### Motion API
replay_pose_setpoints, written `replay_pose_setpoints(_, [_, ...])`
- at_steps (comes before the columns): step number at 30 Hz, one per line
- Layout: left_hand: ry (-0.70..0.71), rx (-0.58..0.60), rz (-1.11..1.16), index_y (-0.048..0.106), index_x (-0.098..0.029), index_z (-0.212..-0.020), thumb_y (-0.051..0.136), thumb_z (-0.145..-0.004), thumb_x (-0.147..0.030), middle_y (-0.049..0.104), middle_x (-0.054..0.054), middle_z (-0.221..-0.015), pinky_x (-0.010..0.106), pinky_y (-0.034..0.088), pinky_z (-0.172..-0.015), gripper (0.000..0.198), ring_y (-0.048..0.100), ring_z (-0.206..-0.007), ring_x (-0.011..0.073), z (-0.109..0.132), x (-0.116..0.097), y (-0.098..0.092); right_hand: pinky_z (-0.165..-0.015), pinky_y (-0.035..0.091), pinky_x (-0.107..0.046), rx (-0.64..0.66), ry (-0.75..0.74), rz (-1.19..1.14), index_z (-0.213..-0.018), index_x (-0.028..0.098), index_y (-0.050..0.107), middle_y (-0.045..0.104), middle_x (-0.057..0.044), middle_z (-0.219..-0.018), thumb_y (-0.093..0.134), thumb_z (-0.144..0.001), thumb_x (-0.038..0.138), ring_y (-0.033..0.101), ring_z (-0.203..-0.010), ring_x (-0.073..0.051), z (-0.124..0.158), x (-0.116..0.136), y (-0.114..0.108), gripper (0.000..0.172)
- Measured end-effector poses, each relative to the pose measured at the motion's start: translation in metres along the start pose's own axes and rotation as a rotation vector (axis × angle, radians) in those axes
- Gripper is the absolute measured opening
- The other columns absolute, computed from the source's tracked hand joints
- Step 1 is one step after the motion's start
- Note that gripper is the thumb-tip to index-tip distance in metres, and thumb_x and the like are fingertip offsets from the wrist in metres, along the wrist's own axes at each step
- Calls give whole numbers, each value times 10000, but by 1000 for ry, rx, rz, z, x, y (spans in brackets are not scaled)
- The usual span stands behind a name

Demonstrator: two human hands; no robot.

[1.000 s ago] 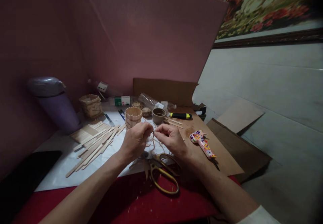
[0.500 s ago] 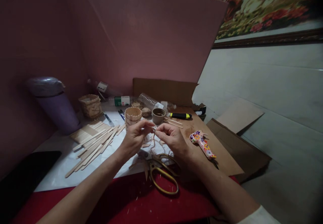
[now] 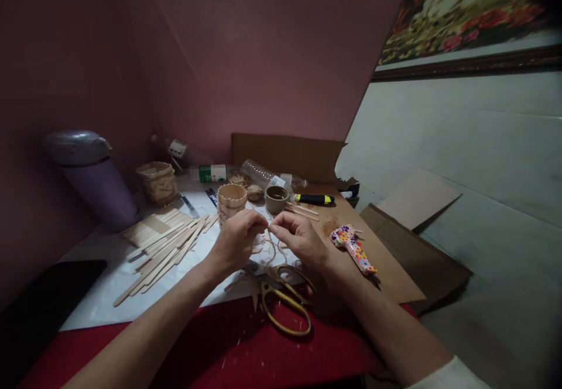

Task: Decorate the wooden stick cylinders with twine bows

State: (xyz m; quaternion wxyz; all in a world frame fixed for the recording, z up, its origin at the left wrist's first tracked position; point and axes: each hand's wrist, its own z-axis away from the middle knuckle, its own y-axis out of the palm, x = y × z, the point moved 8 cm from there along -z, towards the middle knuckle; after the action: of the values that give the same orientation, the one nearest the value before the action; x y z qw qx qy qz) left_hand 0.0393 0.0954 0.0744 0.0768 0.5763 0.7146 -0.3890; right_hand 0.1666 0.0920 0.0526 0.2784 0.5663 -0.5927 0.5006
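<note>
My left hand (image 3: 239,238) and my right hand (image 3: 301,237) meet near the middle, their fingertips almost touching. Both are closed in a pinch on a thin brown twine (image 3: 273,251), which hangs down between them in loose loops. Just behind my left hand stands a round beige pot with a scalloped rim (image 3: 232,200), its lower part hidden. Beneath my hands lie large scissors with yellowish handles (image 3: 287,313), pointing away from me. A small dark round bowl (image 3: 277,199) sits behind my right hand.
Wooden craft sticks (image 3: 169,254) lie heaped on white paper at the left. A flowered glue gun (image 3: 353,248) rests on cardboard (image 3: 390,278) at the right, below a black and yellow utility knife (image 3: 314,199). Plastic bottles (image 3: 212,173), twine balls (image 3: 254,193) and a square woven-look pot (image 3: 157,182) stand behind.
My left fingers have curled in more, with the hand slightly lower. The hanging twine has shifted a little to the right. The other things keep their places.
</note>
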Motion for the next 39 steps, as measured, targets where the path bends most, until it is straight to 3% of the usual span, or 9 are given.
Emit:
replay_pose_setpoints(10, [157,57,-359,597,-175,-747,499,-820,-47,642,41,-707,272,434,-618,177,586,-681,169,5,-10,6,-552,347,-230,-133,-62,257,-677,182,544,503,30,-618,557,-844,302,442,-587,-107,4,6,-5,206])
replay_pose_setpoints(15, [105,122,-522,608,-172,-746,516,-839,-85,664,62,-723,292,418,-604,157,610,-700,200,6,-5,11,-586,348,-265,-199,-90,491,-630,187,585,597,4,-610,627,-837,337,493,-573,-123,7,15,-9,260])
replay_pose_setpoints(18, [47,144,-514,622,-175,-764,543,-839,-104,682,56,-744,286,429,-614,130,626,-707,194,6,2,12,-721,394,-309,-191,-208,568,-637,195,619,677,-30,-713,664,-819,298,558,-729,-169,9,26,-5,214])
replay_pose_setpoints(22, [38,133,-489,635,-163,-772,562,-847,-119,689,63,-752,284,442,-618,113,632,-702,191,5,3,11,-834,416,-342,-84,-178,294,-609,183,602,705,-72,-939,609,-814,247,583,-894,-185,5,18,3,215])
replay_pose_setpoints(24, [88,111,-485,633,-155,-770,553,-851,-110,686,65,-749,286,443,-616,123,629,-704,194,5,-1,9,-681,425,-281,-5,-10,27,-587,174,574,665,-45,-772,570,-812,259,565,-706,-135,2,2,6,240])
replay_pose_setpoints(26, [147,92,-477,630,-150,-777,544,-854,-100,680,61,-743,289,444,-620,126,626,-709,195,5,-8,8,-506,339,-229,68,181,-198,-602,173,565,540,27,-551,591,-792,303,441,-492,-85,2,-13,12,232])
replay_pose_setpoints(29, [213,86,-469,627,-142,-792,521,-875,-107,665,55,-718,294,443,-622,139,610,-699,193,5,-16,7,-400,198,-204,120,378,-390,-632,173,558,399,97,-419,690,-734,363,281,-373,-47,7,-24,16,252])
replay_pose_setpoints(34, [286,76,-485,629,-133,-807,494,-903,-113,658,64,-719,302,438,-623,167,589,-702,196,6,-26,7,-395,195,-194,171,411,-482,-623,155,550,452,80,-468,799,-656,391,314,-394,-33,8,-24,19,345])
replay_pose_setpoints(39, [308,52,-447,628,-116,-813,497,-898,-87,651,70,-727,303,444,-639,159,575,-711,194,7,-30,6,-396,177,-186,90,334,-439,-705,195,485,396,119,-480,812,-645,406,276,-397,-34,5,-25,14,394])
